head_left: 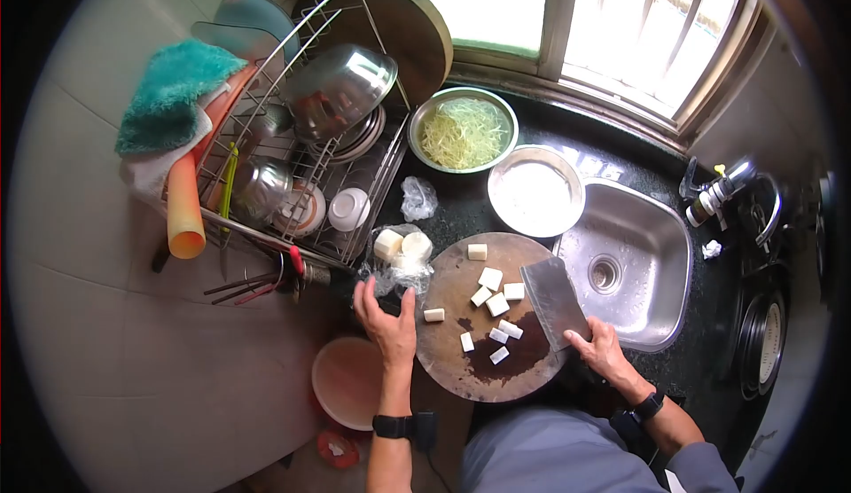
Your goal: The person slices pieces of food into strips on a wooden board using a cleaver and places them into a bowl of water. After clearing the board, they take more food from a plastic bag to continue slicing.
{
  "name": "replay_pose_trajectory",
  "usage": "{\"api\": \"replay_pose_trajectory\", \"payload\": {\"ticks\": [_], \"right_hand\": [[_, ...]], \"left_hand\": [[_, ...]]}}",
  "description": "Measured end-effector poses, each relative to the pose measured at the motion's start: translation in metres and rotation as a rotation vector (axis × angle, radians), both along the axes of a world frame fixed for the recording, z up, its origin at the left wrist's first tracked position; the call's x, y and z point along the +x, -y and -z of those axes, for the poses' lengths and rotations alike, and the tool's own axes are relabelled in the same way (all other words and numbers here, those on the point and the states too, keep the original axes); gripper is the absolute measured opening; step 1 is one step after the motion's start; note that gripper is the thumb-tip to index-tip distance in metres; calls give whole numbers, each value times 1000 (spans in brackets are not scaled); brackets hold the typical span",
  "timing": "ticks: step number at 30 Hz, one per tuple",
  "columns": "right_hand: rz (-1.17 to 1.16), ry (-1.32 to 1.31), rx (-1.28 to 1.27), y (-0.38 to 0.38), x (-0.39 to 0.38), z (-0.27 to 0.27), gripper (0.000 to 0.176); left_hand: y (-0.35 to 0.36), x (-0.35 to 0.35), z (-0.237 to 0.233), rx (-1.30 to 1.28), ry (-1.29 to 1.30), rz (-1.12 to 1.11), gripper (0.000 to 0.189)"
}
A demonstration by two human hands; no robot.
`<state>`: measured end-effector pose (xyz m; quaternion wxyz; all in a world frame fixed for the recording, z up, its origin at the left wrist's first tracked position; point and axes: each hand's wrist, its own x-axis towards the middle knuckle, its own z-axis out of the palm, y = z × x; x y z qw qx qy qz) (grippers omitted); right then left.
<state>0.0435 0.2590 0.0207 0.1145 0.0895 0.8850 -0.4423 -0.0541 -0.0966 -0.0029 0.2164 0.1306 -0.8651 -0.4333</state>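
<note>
My right hand grips a cleaver by its handle, with the broad blade lying over the right side of a round wooden chopping board. Several white blocks are spread across the board, and a dark wet patch marks its lower middle. To the left, my left hand has its thumb and fingers apart. Its fingertips are right at the lower edge of a clear plastic bag with large white pieces in it. Nothing shows between those fingers.
Behind the board stand a bowl of pale shreds and a white basin. A steel sink lies to the right. A dish rack holds bowls at left. One crumpled clear bag sits beside it. Below is a pinkish bucket.
</note>
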Motion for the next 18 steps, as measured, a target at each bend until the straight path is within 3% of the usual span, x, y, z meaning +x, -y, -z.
{"api": "replay_pose_trajectory", "payload": {"ticks": [2, 6, 7, 9, 11, 14, 17, 18], "right_hand": [[-15, 75, 102, -2, 2, 7, 34], [88, 294, -98, 7, -9, -17, 36], [74, 270, -86, 5, -9, -13, 38], [60, 243, -77, 2, -11, -10, 40], [-29, 204, 45, -2, -14, -10, 44], [-25, 218, 52, -5, -16, -7, 53], [16, 152, -32, -2, -16, -10, 67], [14, 150, -34, -4, -16, -5, 67]], "left_hand": [[-2, -17, -5, -238, 84, 17, 91], [10, -50, 22, -160, 217, 45, 112], [12, -52, 29, -158, 211, 55, 112], [11, -55, 19, 97, 305, 81, 113], [10, -58, 19, -3, 297, 55, 116], [16, -63, 24, 97, 316, 22, 108], [28, -67, 32, 141, 265, 30, 91], [33, -68, 35, 253, 360, 28, 81]]}}
